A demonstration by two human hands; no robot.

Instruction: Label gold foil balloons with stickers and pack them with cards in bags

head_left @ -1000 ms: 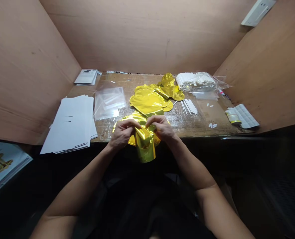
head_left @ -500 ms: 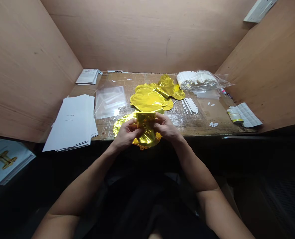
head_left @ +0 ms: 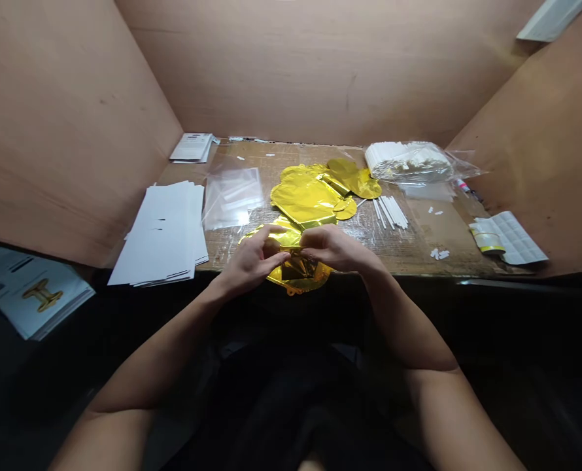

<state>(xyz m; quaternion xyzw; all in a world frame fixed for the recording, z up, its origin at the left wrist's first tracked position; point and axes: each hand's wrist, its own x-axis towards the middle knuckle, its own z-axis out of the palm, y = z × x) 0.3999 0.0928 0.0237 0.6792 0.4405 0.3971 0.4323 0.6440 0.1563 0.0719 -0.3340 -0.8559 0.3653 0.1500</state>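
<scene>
Between my two hands is a gold foil balloon (head_left: 298, 267), flat and partly folded, near the front edge of the table. My left hand (head_left: 250, 260) pinches its left side with thumb and fingers. From the other side my right hand (head_left: 336, 248) grips the same foil, its fingertips close to the left ones. Fingers hide much of the fold. Just beyond my hands lie more flat gold foil balloons (head_left: 305, 196), overlapping on the table and reaching under the held one.
White printed sheets (head_left: 166, 235) and clear plastic bags (head_left: 235, 196) lie to the left. Right of the foil are loose white sticks (head_left: 393, 212), a plastic bag of white sticks (head_left: 409, 162), and a tape roll (head_left: 488, 242) on a white sheet. Wooden panels (head_left: 271, 72) enclose the table (head_left: 369, 252).
The held foil has been folded down from an upright, raised panel to a lower, narrower strip, and my hands have come closer together. The view has shifted, moving everything slightly right.
</scene>
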